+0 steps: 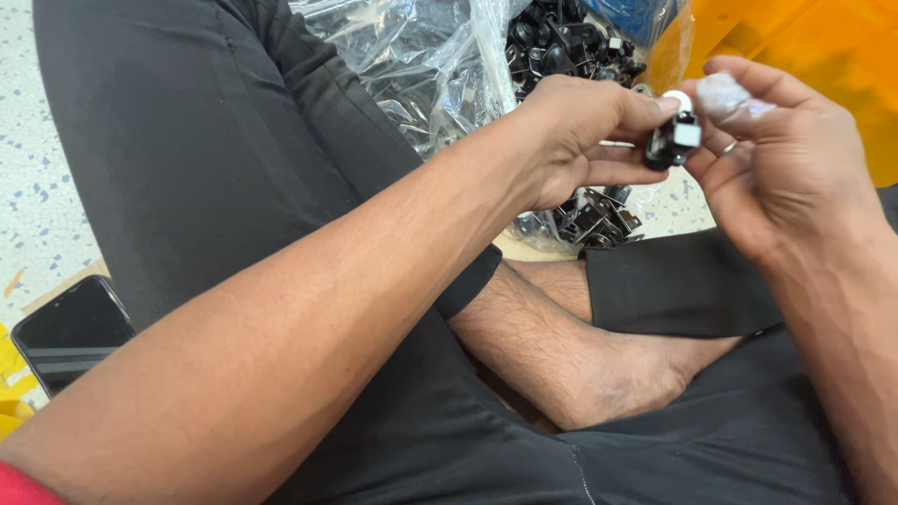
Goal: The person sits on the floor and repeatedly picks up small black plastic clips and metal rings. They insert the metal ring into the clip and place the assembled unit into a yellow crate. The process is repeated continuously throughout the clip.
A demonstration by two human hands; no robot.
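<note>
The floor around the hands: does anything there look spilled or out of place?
A small heap of black metal parts lies loose on the floor outside the clear plastic bag. A dark phone lies on the floor by the knee. Nothing looks damaged.

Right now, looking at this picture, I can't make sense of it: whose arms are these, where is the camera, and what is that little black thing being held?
There is no machine here. The single picture comes from a camera worn on a person's head, looking down at their own two bare hands while they sit cross-legged on a speckled floor. The left hand and the right hand meet around one small black metal-and-plastic part with a white round piece on top; both pinch it with their fingertips. The right hand wears a ring, and one fingertip looks wrapped in something pale. Behind the hands lies a clear plastic bag of similar black parts, and a small heap of loose dark metal parts sits below them. An orange container stands at the upper right. A dark phone lies on the floor at the left.
</note>
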